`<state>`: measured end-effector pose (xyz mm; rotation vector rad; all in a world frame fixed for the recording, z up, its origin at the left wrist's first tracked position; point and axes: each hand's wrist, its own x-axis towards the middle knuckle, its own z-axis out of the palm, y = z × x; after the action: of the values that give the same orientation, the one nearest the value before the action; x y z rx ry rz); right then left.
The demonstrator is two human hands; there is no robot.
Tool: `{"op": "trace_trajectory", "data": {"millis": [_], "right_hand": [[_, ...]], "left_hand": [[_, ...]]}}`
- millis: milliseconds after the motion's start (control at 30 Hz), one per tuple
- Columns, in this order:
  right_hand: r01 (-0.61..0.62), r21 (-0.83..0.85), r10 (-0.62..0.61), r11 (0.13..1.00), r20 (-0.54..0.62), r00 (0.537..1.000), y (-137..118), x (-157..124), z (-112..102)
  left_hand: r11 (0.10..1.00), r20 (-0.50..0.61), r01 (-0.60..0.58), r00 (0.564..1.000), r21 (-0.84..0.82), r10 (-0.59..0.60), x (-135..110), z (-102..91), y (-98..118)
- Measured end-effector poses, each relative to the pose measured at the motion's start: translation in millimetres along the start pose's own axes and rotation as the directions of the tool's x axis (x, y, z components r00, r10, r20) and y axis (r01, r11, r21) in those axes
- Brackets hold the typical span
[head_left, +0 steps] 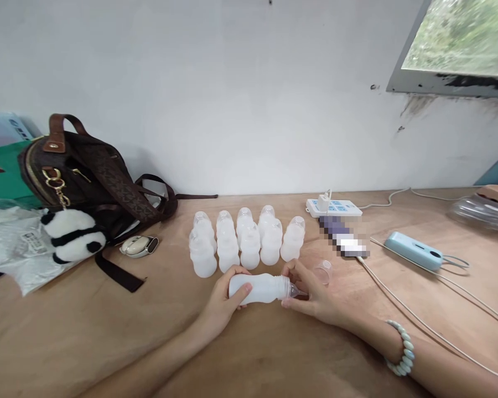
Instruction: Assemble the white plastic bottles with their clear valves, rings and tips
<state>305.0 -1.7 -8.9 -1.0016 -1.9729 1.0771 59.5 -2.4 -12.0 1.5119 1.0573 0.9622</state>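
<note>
A white baby bottle (259, 288) lies sideways above the tabletop between my hands, its clear nipple pointing right. My left hand (229, 293) wraps round the bottle's base end, thumb across the front. The fingers of my right hand (309, 293) are closed round the collar at the nipple end. Just behind my right hand, a clear cap (324, 272) rests on the wooden table (182, 326). Several more white bottles with clear caps stand upright in short rows beyond my hands; the rightmost bottle (292, 240) stands slightly apart.
On the left are a brown backpack (103, 171), a panda plush (77, 235) and a smartwatch (139, 246). A power strip (336, 208), a partly blurred-out phone (344, 237), a blue power bank (415, 251) and a white cable (402, 307) lie at right. The wall (232, 99) rises behind.
</note>
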Motion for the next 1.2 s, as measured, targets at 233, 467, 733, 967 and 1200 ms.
{"op": "trace_trajectory", "data": {"millis": [233, 467, 733, 967, 1200], "right_hand": [[-0.023, -0.074, 0.025, 0.997, 0.027, 0.999, -1.7, 3.9, -4.0], [0.002, 0.035, -0.004, 0.999, 0.056, 0.998, -7.7, -1.4, -4.8], [-0.061, -0.108, 0.065, 0.992, 0.034, 0.997, -7.1, 1.1, -5.2], [0.004, -0.04, -0.002, 0.999, 0.034, 0.999, -7.3, -2.1, -2.3], [-0.025, -0.059, 0.025, 0.998, -0.001, 1.0, -9.0, -1.4, -1.2]], "left_hand": [[0.998, 0.002, -0.039, 0.999, 0.051, 0.038, -1.4, -1.6, 6.8], [0.999, -0.002, 0.0, 1.0, 0.038, 0.0, 0.0, -1.2, 4.2], [0.997, -0.006, -0.031, 0.999, 0.071, 0.032, -2.0, -2.3, 7.4], [0.997, -0.018, -0.035, 0.999, 0.074, 0.036, -2.2, -1.3, 6.2], [0.996, -0.009, -0.039, 0.999, 0.074, 0.039, -3.1, -1.4, 7.9]]}}
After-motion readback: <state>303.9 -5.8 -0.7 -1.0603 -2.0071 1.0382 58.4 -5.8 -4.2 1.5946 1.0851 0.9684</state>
